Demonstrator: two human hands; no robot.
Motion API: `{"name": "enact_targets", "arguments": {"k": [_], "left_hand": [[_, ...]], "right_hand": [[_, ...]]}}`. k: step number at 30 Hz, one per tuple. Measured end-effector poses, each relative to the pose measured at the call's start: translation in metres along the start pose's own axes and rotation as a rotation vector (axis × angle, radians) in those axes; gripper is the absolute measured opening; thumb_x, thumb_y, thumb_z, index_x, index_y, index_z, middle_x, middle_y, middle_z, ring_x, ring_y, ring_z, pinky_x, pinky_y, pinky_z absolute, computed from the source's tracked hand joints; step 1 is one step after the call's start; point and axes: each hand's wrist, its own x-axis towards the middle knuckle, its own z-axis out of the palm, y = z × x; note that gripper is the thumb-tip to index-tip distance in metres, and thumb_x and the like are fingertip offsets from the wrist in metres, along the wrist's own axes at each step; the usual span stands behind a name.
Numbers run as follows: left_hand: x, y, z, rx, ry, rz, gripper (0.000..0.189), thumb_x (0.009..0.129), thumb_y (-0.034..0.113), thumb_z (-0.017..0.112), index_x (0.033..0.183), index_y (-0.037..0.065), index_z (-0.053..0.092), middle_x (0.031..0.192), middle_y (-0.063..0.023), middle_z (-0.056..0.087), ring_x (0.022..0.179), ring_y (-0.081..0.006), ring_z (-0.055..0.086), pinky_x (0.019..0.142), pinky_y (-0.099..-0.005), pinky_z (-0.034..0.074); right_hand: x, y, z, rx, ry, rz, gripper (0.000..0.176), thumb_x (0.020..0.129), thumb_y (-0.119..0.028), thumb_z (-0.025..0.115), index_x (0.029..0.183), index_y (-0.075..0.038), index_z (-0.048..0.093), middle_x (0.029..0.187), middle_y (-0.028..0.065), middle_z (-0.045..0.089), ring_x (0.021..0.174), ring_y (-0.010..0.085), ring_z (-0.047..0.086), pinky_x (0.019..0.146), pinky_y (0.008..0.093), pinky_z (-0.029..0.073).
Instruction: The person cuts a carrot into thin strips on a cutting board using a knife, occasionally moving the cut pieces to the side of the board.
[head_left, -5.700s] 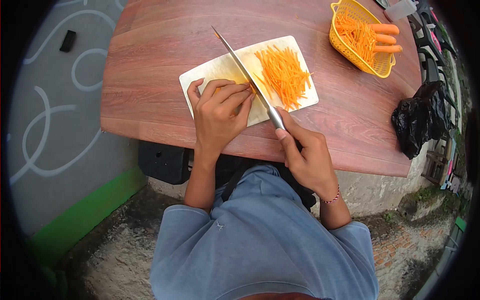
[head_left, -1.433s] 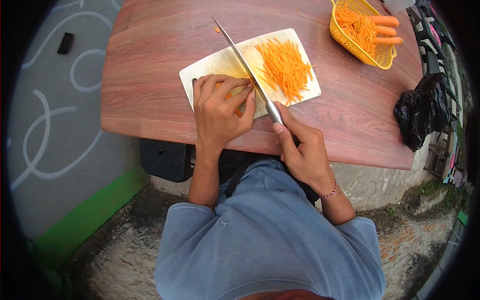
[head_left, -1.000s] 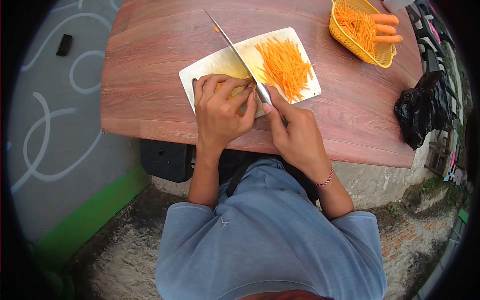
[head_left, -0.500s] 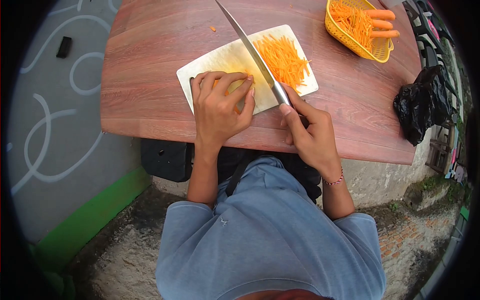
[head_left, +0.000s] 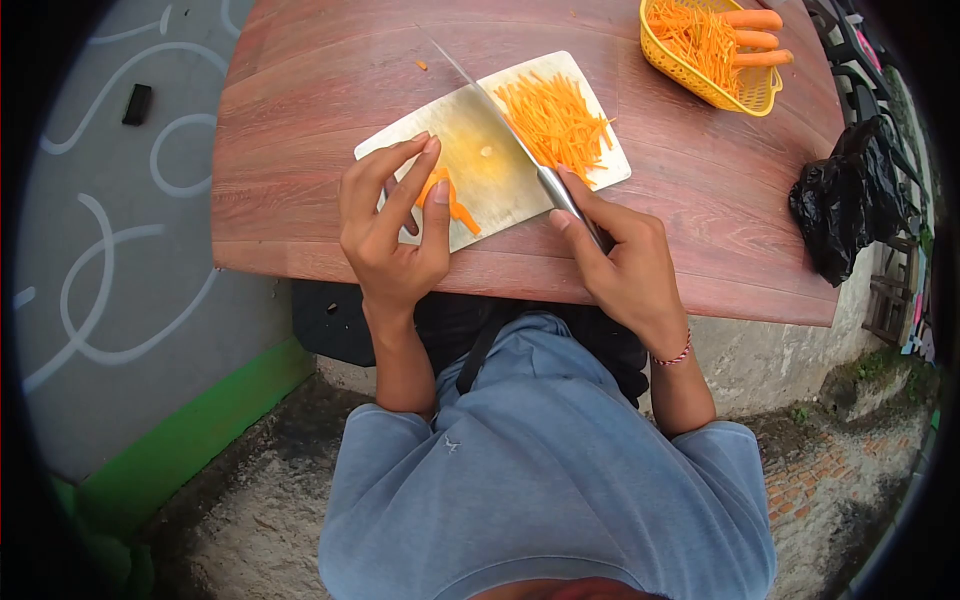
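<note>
My right hand (head_left: 622,258) is wrapped round the handle of a kitchen knife (head_left: 560,190). The blade slants up and left across the cutting board (head_left: 510,207), alongside a heap of shredded carrot (head_left: 555,122) on its right half. Over the board's left end hovers my left hand (head_left: 392,232), its fingers raised and apart and the thumb near some carrot slices (head_left: 460,212). These slices lie partly behind that hand. A small pale bit (head_left: 487,152) sits on the orange-stained middle of the board.
A yellow basket (head_left: 690,85) at the back right holds shredded carrot (head_left: 695,45) and several whole carrots (head_left: 755,40). A black plastic bag (head_left: 845,205) hangs at the right edge of the wooden table (head_left: 700,200). One carrot scrap (head_left: 421,65) lies behind the board.
My left hand has lifted off the carrot and moved left, its fingers spreading and uncovering the slices. The knife in my right hand has shifted slightly left.
</note>
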Motion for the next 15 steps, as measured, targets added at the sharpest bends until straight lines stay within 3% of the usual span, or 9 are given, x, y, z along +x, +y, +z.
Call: {"name": "enact_targets", "arguments": {"k": [1, 5, 7, 11, 15], "left_hand": [[0.003, 0.003, -0.002, -0.003, -0.038, 0.075, 0.031, 0.089, 0.005, 0.076, 0.120, 0.008, 0.081, 0.126, -0.0068, 0.076, 0.117, -0.0279, 0.067, 0.100, -0.0408, 0.048], [0.011, 0.012, 0.001, 0.148, -0.186, 0.236, 0.023, 0.092, 0.012, 0.074, 0.115, 0.010, 0.080, 0.130, -0.0034, 0.075, 0.128, -0.0263, 0.064, 0.113, -0.0516, 0.038], [0.015, 0.013, 0.006, 0.165, -0.260, 0.274, 0.016, 0.096, 0.019, 0.073, 0.109, 0.011, 0.079, 0.126, -0.0007, 0.075, 0.132, -0.0227, 0.063, 0.120, -0.0602, 0.026], [0.026, 0.020, 0.004, 0.176, -0.341, 0.307, 0.020, 0.101, 0.018, 0.066, 0.116, 0.011, 0.078, 0.127, -0.0026, 0.075, 0.134, -0.0231, 0.063, 0.123, -0.0560, 0.023], [0.038, 0.021, 0.014, 0.187, -0.423, 0.358, 0.033, 0.104, 0.036, 0.062, 0.120, 0.011, 0.077, 0.125, -0.0035, 0.074, 0.130, -0.0241, 0.064, 0.122, -0.0593, 0.023]], "right_hand": [[0.000, 0.000, -0.002, -0.034, 0.045, -0.095, 0.040, 0.099, -0.017, 0.075, 0.136, -0.003, 0.073, 0.088, 0.0245, 0.073, 0.074, 0.0378, 0.072, 0.070, 0.0440, 0.056], [-0.007, -0.008, -0.012, -0.105, 0.018, -0.191, 0.042, 0.095, -0.016, 0.079, 0.136, -0.007, 0.075, 0.086, 0.0174, 0.075, 0.071, 0.0327, 0.072, 0.066, 0.0422, 0.056], [-0.011, -0.009, -0.014, -0.129, 0.031, -0.238, 0.041, 0.093, -0.016, 0.081, 0.133, -0.010, 0.077, 0.084, 0.0128, 0.075, 0.070, 0.0281, 0.073, 0.063, 0.0392, 0.056], [-0.013, -0.005, -0.018, -0.154, 0.087, -0.287, 0.040, 0.092, -0.016, 0.081, 0.132, -0.011, 0.077, 0.083, 0.0091, 0.075, 0.068, 0.0263, 0.072, 0.060, 0.0383, 0.055], [-0.013, -0.005, -0.022, -0.253, 0.062, -0.323, 0.043, 0.092, -0.019, 0.081, 0.134, -0.014, 0.076, 0.080, 0.0069, 0.072, 0.065, 0.0260, 0.069, 0.057, 0.0400, 0.054]]}}
